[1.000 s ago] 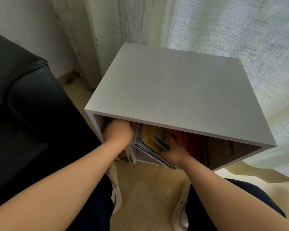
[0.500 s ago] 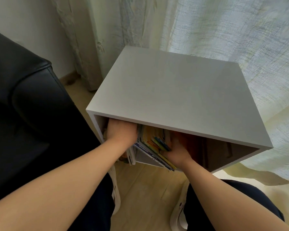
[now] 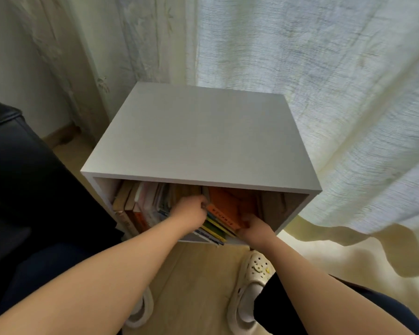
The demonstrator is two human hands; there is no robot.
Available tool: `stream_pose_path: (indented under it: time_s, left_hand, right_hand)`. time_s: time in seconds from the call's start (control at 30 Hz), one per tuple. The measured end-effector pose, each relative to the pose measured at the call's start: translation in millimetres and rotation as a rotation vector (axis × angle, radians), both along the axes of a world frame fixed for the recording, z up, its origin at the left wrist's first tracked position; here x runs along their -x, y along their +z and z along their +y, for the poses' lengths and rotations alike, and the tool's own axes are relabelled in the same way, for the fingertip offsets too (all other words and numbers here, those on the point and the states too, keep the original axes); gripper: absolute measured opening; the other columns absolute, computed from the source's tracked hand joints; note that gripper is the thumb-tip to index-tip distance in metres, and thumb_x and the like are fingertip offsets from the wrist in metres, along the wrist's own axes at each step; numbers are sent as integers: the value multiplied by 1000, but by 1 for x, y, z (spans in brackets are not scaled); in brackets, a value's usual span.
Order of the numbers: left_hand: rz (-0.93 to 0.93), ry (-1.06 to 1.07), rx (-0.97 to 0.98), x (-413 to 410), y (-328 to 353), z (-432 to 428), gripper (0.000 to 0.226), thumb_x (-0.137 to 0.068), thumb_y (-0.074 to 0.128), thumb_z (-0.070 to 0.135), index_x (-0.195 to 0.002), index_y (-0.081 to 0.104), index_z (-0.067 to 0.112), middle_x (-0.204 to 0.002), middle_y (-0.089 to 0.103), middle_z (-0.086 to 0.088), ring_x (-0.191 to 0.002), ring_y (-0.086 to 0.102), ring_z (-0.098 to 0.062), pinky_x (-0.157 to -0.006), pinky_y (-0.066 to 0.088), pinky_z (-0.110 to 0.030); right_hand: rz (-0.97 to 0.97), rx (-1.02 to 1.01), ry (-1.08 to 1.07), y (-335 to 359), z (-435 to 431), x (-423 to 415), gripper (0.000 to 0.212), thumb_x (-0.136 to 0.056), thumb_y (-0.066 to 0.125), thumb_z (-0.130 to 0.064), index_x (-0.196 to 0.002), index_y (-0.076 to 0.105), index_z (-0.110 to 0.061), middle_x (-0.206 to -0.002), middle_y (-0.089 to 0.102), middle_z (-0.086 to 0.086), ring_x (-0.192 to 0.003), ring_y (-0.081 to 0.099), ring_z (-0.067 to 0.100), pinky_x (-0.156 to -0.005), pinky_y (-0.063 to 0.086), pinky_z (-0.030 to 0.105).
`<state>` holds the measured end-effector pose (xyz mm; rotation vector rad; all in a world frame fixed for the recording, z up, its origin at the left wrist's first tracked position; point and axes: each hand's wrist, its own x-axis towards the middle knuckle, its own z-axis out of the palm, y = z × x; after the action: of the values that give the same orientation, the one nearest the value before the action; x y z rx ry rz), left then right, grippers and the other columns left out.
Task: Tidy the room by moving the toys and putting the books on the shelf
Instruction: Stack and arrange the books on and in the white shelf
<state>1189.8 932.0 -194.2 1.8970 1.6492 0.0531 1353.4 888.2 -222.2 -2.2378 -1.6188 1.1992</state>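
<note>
An orange book (image 3: pixel 224 209) is grasped inside the shelf (image 3: pixel 198 141) — the left hand (image 3: pixel 191 212) clenched at its top, the right hand (image 3: pixel 255 229) at its lower edge.

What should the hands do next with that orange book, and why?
Probably push the orange book the rest of the way into the grey shelf. It leans with the thin books under it, their lower ends poking past the front edge. The right hand is at its lower corner and the left hand is beside it, so both are placed to push and straighten.
</note>
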Motion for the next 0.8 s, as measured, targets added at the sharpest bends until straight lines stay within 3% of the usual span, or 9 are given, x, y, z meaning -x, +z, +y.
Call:
stream_pose_path:
  time_s: [0.1,0.23,0.33,0.4,0.53,0.6,0.7,0.77,0.8]
  left_hand:
    - [-58,145,88,-18,-5,5,36,-98,32,10,-126,53,13,-127,56,-9,-109,55,-24,-77,41,-25]
    - [21,52,86,-30,-17,8,31,-97,33,11,-122,52,13,-114,61,-9,-89,55,-21,-69,39,-25]
    - [29,18,104,-34,-28,11,38,-97,37,18,-134,37,19,-118,57,-8,-92,56,-22,-69,40,-27]
    - [13,-2,135,-34,-33,12,38,-94,41,22,-132,37,21,-113,57,-6,-89,56,-21,-68,41,-28]
    - [5,-39,206,-28,-34,18,27,-94,44,21,-120,48,17,-112,57,-6,-99,58,-23,-81,48,-31]
    - [-62,-22,212,-30,-31,19,12,-95,42,21,-104,50,19,-99,56,-4,-90,54,-19,-77,42,-28]
    - [-164,32,235,-38,-30,18,11,-95,41,21,-88,50,19,-82,52,-1,-82,51,-17,-72,39,-27]
    - [-212,73,266,-44,-30,16,11,-94,42,18,-89,52,18,-90,57,-6,-88,53,-20,-79,40,-28]
    - [-227,92,278,-46,-32,14,12,-94,42,17,-96,55,17,-102,60,-10,-98,54,-23,-90,41,-30]
  right_hand:
    - [30,-3,-26,-1,-6,-6,47,-91,53,-24,-135,43,-14,-130,53,9,-116,51,26,-92,42,29]
    - [55,2,-55,-5,-4,-11,47,-92,50,-20,-137,40,-13,-133,50,11,-120,49,28,-94,40,31]
    - [63,9,-60,-9,0,-12,46,-92,50,-18,-137,41,-11,-134,49,11,-121,48,28,-94,40,31]
    - [71,19,-58,-12,3,-12,45,-93,49,-18,-136,41,-11,-133,50,11,-120,48,28,-94,40,31]
    - [79,23,-30,-15,8,-13,47,-93,48,-18,-139,39,-14,-135,48,10,-121,47,27,-95,39,30]
    - [75,36,-25,-16,9,-13,48,-93,47,-17,-140,38,-15,-136,47,9,-122,46,27,-94,38,29]
    - [51,36,-9,-19,9,-14,45,-92,47,-18,-137,43,-15,-135,49,9,-120,48,27,-93,39,28]
    - [44,42,-11,-22,9,-15,45,-91,47,-18,-136,44,-16,-134,49,9,-119,48,26,-88,39,26]
    - [41,45,-17,-23,9,-15,46,-91,48,-18,-136,43,-15,-134,49,8,-119,48,26,-86,37,25]
